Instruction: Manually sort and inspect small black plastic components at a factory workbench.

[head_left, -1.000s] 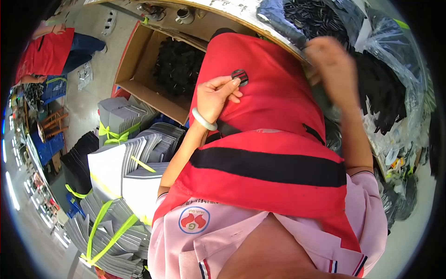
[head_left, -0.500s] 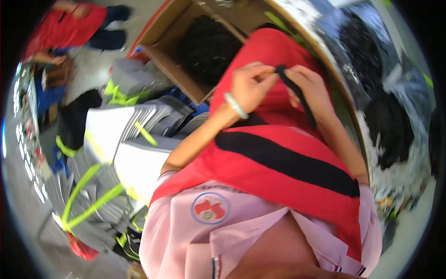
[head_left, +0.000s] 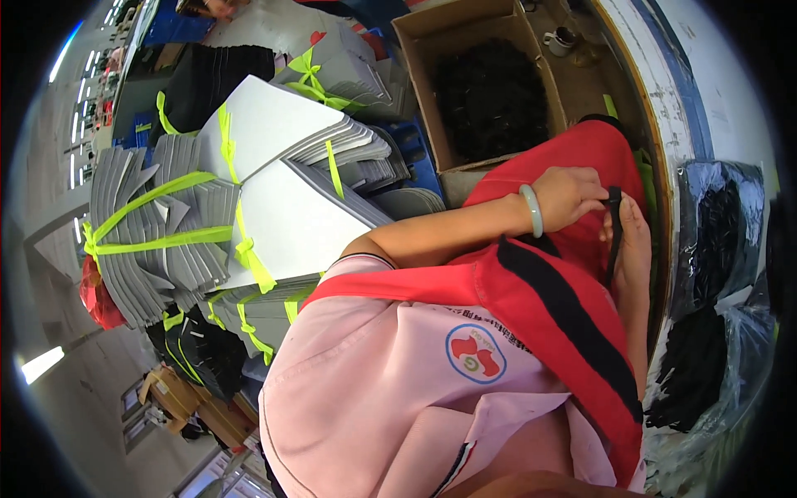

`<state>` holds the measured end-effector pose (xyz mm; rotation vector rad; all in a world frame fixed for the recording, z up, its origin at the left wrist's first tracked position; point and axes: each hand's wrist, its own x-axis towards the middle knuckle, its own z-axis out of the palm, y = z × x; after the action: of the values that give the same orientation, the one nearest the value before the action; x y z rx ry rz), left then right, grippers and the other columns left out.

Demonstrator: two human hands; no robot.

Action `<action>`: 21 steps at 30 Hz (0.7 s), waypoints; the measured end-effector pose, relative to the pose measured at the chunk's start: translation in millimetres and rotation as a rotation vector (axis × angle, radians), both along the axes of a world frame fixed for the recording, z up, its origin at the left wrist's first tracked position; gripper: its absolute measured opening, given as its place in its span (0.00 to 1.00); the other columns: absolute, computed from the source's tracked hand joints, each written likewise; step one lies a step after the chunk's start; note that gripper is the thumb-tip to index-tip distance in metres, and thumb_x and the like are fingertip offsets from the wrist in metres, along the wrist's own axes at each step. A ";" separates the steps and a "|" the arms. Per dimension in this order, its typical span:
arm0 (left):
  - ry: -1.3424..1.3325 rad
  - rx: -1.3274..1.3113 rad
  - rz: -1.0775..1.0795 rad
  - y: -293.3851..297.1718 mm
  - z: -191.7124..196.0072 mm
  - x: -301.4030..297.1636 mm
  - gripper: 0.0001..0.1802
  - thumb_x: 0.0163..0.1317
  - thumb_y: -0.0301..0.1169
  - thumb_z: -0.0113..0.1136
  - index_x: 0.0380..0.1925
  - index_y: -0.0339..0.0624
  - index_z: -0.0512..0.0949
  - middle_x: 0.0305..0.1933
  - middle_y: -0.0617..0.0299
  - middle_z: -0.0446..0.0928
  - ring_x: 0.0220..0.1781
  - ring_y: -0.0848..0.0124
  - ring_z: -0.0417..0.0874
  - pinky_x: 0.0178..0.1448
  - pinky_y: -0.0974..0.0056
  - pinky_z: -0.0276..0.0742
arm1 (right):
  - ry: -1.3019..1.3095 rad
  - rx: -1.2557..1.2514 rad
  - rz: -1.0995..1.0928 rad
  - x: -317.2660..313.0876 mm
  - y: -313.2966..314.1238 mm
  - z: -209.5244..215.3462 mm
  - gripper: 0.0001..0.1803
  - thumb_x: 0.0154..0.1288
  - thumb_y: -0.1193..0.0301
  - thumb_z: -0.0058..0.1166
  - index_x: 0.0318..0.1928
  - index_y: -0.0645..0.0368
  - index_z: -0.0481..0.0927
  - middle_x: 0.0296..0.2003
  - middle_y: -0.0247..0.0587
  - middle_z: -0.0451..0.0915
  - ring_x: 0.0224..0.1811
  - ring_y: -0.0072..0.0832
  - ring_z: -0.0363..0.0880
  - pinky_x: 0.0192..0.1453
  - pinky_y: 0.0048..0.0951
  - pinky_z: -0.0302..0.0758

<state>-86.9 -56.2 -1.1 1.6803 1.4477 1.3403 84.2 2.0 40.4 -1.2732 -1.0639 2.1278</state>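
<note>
The left hand (head_left: 569, 195) and right hand (head_left: 633, 249) are closed on a black strap (head_left: 614, 228), now held lengthwise over the red fabric (head_left: 581, 158) just below the cardboard box (head_left: 465, 83); a second ago they were apart. The right fingertips are hidden, the box's dark contents indistinct.

I see an open brown cardboard box (head_left: 486, 91) of black pieces at top, clear plastic bags (head_left: 718, 241) (dark contents) right, and strapped grey-white bundles (head_left: 274, 199) left.
</note>
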 end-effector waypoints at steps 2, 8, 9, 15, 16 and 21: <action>-0.083 -0.049 -0.049 -0.5 -4.3 -0.7 0.08 0.56 0.29 0.65 0.35 0.38 0.83 0.29 0.58 0.80 0.31 0.65 0.83 0.31 0.67 0.75 | 0.008 -0.005 0.004 5.3 4.9 -3.4 0.11 0.71 0.67 0.50 0.47 0.60 0.75 0.27 0.32 0.75 0.26 0.17 0.71 0.33 0.20 0.71; -1.159 -0.824 0.027 1.6 -5.0 -1.0 0.11 0.60 0.32 0.65 0.34 0.33 0.83 0.28 0.56 0.83 0.27 0.72 0.84 0.31 0.74 0.77 | -0.186 0.546 0.116 2.6 0.2 -18.1 0.08 0.68 0.75 0.53 0.44 0.64 0.79 0.38 0.34 0.79 0.41 0.16 0.74 0.49 0.18 0.69; -1.167 -0.829 0.017 2.8 -5.4 0.7 0.11 0.60 0.32 0.65 0.34 0.33 0.83 0.28 0.56 0.83 0.27 0.72 0.84 0.31 0.74 0.77 | -0.261 0.855 0.162 1.1 0.8 -19.2 0.08 0.67 0.76 0.53 0.44 0.65 0.79 0.38 0.33 0.78 0.40 0.16 0.74 0.47 0.18 0.69; -0.972 -0.608 0.136 0.6 1.5 -7.4 0.09 0.62 0.28 0.61 0.34 0.31 0.83 0.26 0.56 0.82 0.25 0.73 0.83 0.29 0.70 0.81 | -0.218 0.485 -0.021 -26.3 -7.3 34.4 0.06 0.67 0.75 0.54 0.42 0.65 0.78 0.25 0.34 0.76 0.20 0.16 0.72 0.24 0.18 0.67; -0.945 -0.601 0.148 1.5 5.8 -8.8 0.09 0.63 0.27 0.60 0.35 0.29 0.83 0.27 0.55 0.82 0.25 0.72 0.83 0.29 0.70 0.82 | -0.217 0.410 0.057 -23.0 0.4 26.7 0.07 0.66 0.72 0.56 0.40 0.64 0.79 0.24 0.34 0.77 0.18 0.16 0.72 0.22 0.18 0.67; -0.884 -0.513 0.103 -0.7 4.0 -11.1 0.10 0.63 0.24 0.60 0.41 0.28 0.81 0.33 0.55 0.83 0.29 0.72 0.83 0.34 0.72 0.81 | -0.181 0.225 0.115 -13.8 0.1 6.0 0.09 0.64 0.69 0.59 0.32 0.62 0.76 0.22 0.32 0.77 0.16 0.14 0.72 0.19 0.17 0.68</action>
<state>-98.0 -57.0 2.9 0.5584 1.1776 1.3464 70.5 2.1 46.5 -1.3416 -1.4392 1.9338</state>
